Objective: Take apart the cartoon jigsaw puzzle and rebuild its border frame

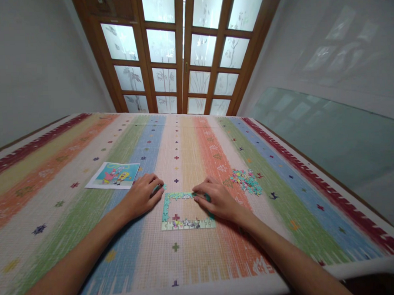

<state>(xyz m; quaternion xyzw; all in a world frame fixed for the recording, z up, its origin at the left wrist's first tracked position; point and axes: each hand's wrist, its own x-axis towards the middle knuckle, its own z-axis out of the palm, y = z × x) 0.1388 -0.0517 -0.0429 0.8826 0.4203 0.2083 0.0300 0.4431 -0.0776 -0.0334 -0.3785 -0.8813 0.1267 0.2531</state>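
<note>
A rectangular border of joined jigsaw puzzle pieces point(165, 213), teal along the top and left and pale along the bottom, lies flat on the cloth with cloth showing inside it. My left hand point(144, 194) rests just left of its upper left corner, fingers curled around teal puzzle pieces point(157, 187). At the upper right corner, my right hand point(219, 198) is closed with fingertips at the top edge. A teal puzzle piece point(207, 198) shows between its thumb and fingers. That hand hides most of the border's right side.
A heap of loose puzzle pieces point(247, 181) lies to the right of my right hand. Beyond my left hand is a printed picture point(115, 175) of two cartoon figures. A striped tablecloth point(190, 152) covers the table; wooden glass-paned doors point(181, 52) stand behind.
</note>
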